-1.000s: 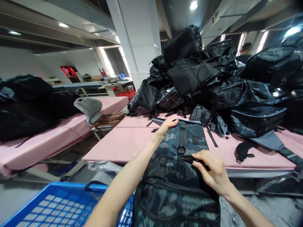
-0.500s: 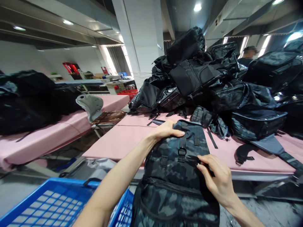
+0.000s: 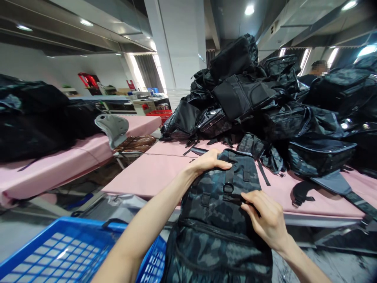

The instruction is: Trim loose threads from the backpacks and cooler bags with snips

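Observation:
A dark camouflage backpack (image 3: 218, 232) stands upright in front of me, leaning on the edge of the pink table (image 3: 159, 173). My left hand (image 3: 209, 162) grips its top edge, fingers curled over the fabric. My right hand (image 3: 265, 218) is closed in a pinch on a black strap (image 3: 234, 197) just below the metal ring (image 3: 227, 188) on the backpack's front.
A tall heap of black and camouflage bags (image 3: 265, 102) covers the back of the table. A blue plastic crate (image 3: 70, 251) sits at lower left. Another pink table (image 3: 59, 165) with dark bags and a grey chair back (image 3: 113, 129) lies left. A person (image 3: 316, 70) stands behind the heap.
My left hand has shifted from resting on the backpack's top to curling over its edge. The right hand stays pinched on the strap, drawn slightly nearer to the ring.

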`<state>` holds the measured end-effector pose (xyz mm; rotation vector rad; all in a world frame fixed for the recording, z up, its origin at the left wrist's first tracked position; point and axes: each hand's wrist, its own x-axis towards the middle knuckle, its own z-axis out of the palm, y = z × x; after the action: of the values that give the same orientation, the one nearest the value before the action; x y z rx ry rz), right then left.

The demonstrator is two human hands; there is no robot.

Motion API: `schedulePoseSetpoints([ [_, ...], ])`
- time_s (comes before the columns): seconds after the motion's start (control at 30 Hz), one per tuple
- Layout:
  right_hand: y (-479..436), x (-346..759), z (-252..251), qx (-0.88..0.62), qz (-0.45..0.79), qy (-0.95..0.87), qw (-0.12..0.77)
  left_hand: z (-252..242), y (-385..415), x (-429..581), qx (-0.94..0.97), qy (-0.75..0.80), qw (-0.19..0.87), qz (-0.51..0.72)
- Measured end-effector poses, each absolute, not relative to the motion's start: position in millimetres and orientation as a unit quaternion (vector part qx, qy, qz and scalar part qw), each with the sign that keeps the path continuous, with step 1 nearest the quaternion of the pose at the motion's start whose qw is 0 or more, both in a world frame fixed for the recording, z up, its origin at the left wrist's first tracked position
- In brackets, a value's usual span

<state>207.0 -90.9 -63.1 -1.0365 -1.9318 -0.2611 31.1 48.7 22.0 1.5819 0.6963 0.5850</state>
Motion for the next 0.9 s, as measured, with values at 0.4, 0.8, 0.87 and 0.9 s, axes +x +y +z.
schedulePoseSetpoints([
  [0.4,-88,212,-58,-0.447,-0.066,-0.767,0.456,18,53,31,0.670,0.296,0.632,0.253],
  [0.8,-88,213,-58,-0.395,-0.084,-0.806,0.432,16,54,31,0.656,0.296,0.646,0.255],
  [0.87,-88,214,-57,-0.396,-0.076,-0.801,0.443,16,54,31,0.654,0.296,0.648,0.255],
  [0.9,-88,214,-57,-0.399,-0.087,-0.799,0.441,16,55,31,0.655,0.297,0.647,0.253],
])
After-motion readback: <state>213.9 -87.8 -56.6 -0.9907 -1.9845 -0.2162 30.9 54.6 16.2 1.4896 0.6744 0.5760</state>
